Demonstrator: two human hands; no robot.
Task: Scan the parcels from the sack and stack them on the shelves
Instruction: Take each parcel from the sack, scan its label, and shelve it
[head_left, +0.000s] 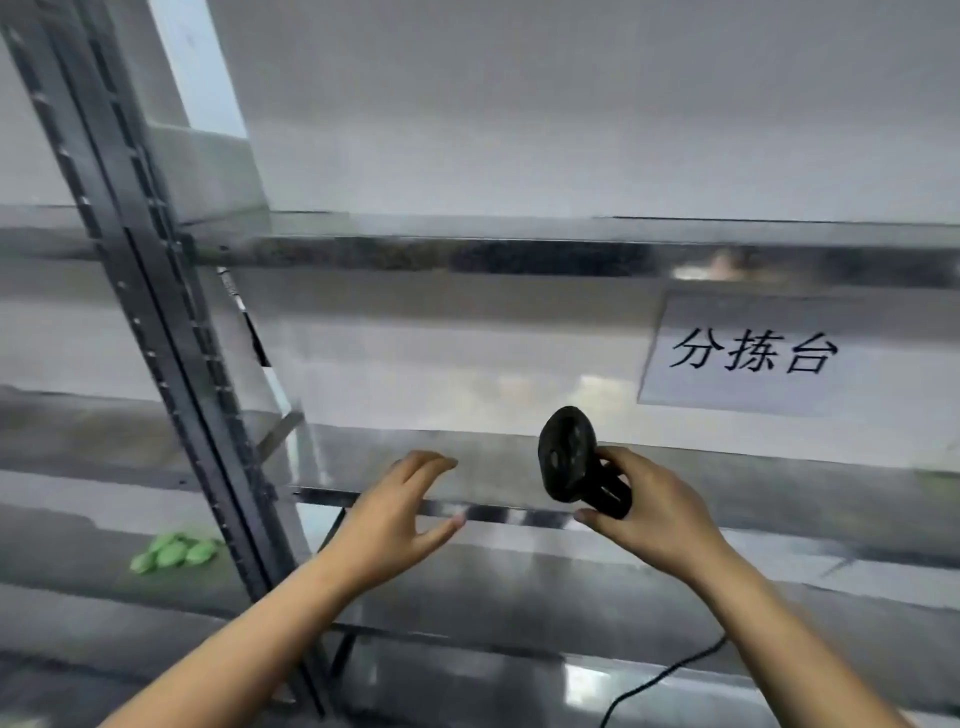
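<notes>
sign (748, 356) reads 分拣台; right hand (657, 512) grips scanner (569, 454).

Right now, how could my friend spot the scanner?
Find the white paper sign with black characters on the metal shelving. Just below-left of it, the right hand grips a black handheld scanner. It is the only black tool; the left hand holds nothing.

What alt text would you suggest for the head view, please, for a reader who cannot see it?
The person's right hand grips a black corded handheld scanner before grey metal shelves, while the open left hand hovers beside it. A white paper sign with black characters is at right.
</notes>
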